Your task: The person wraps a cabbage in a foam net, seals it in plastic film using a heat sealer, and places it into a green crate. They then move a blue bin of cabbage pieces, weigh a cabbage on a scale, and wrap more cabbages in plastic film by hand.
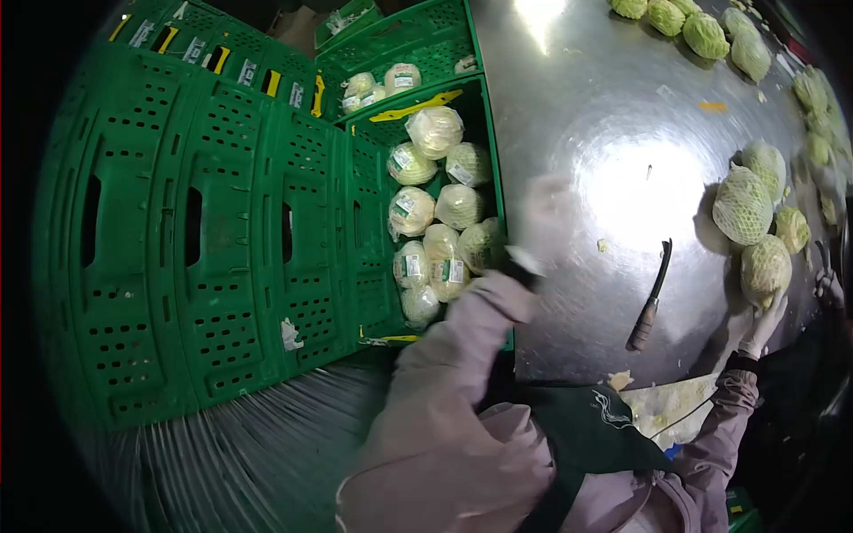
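Observation:
My left hand [546, 218] is smeared by motion over the metal table, just right of the filled crate; its fingers cannot be made out. In a pale glove, my right hand [766, 327] grips the near end of a cabbage [765, 269] on the table's right side. Behind that one lie a net-covered cabbage [743, 206], another cabbage [763, 167] and a smaller trimmed one [792, 229]. Between my hands a knife [651, 306] with a brown handle and dark curved blade rests on the table.
A green crate [499, 178] at the table's left edge holds several wrapped, labelled cabbages [410, 210]. More green crates [231, 231] stand to the left. Further cabbages [705, 35] lie at the table's far right. Another person's gloved hand [829, 289] shows at the right edge.

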The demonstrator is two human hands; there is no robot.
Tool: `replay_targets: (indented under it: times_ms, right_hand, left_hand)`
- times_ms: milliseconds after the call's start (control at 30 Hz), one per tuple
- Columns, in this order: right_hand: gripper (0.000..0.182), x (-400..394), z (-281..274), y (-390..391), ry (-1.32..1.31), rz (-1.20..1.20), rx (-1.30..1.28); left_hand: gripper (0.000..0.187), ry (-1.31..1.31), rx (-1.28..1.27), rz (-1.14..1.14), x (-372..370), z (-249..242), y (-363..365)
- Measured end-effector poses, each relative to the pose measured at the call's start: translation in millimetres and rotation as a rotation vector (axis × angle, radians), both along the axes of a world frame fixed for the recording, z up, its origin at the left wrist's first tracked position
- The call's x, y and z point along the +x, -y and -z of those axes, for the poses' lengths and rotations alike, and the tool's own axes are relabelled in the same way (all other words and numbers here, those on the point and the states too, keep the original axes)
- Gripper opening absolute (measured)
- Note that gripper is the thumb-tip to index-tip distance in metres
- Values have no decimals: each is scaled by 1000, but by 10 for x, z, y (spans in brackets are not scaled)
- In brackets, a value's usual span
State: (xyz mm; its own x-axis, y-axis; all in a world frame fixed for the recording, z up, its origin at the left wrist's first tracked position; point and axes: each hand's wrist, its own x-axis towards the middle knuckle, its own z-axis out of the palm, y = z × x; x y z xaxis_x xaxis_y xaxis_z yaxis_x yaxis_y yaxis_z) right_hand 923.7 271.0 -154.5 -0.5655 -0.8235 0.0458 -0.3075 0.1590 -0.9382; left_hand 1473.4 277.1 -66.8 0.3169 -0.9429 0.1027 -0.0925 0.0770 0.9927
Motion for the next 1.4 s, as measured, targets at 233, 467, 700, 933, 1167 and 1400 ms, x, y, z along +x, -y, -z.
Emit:
replay_targets:
  times_ms: [233, 467, 700, 933, 1167, 1400]
  right_hand:
    - [62, 457, -266, -232, 243, 232, 27]
    - [53, 1406, -330, -911, 286, -8, 88]
    - [46, 1900, -525, -1232, 261, -177, 268]
    - [77, 2710, -763, -1266, -302, -579, 306]
    - [57, 2377, -747, -1055, -258, -431, 396]
    - [39, 2644, -1358, -1175, -149, -598, 84]
  left_hand:
    - [53, -263, 978, -309, 1421, 1101, -1369]
    - [95, -540, 1368, -83, 1235, 1319, -1640]
    - [78, -751, 1526, 25, 1320, 1575, -1683]
    - [53, -740, 1223, -34, 1222, 1580, -1775]
    - [72, -721, 763, 195, 1765, 520, -1718]
    - [92, -357, 394, 566, 823, -386, -1286]
